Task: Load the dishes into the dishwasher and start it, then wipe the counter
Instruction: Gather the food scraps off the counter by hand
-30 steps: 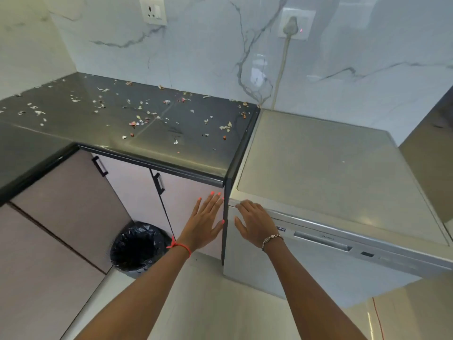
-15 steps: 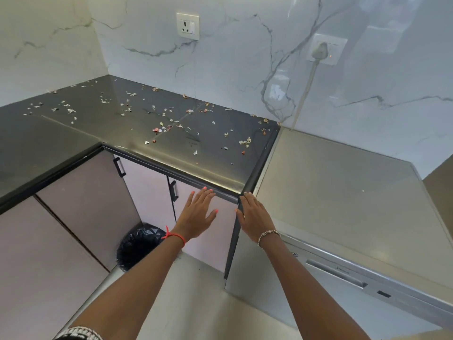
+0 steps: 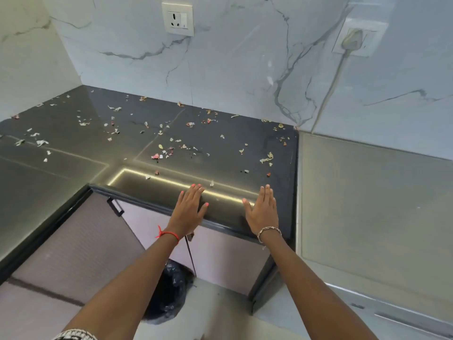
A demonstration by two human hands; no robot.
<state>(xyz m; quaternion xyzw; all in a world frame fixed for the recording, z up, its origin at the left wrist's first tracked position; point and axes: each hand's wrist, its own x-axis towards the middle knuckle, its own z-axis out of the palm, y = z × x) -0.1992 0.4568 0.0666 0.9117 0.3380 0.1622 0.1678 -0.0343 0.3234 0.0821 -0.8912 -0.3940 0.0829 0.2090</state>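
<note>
Left hand (image 3: 188, 211) and right hand (image 3: 263, 212) flat over desk (image 3: 73, 168) front edge, fingers (image 3: 195, 192) straight, holding nothing; probably staging the wipe. Scraps (image 3: 161, 153) at 12 o'clock; dishwasher (image 3: 367, 204) closed, 3 o'clock. No cloth visible.

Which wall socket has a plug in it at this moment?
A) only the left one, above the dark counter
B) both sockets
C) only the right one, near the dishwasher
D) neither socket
C: a grey plug sits in the right socket and its cord runs down the wall, while the left socket shows bare holes.
</note>
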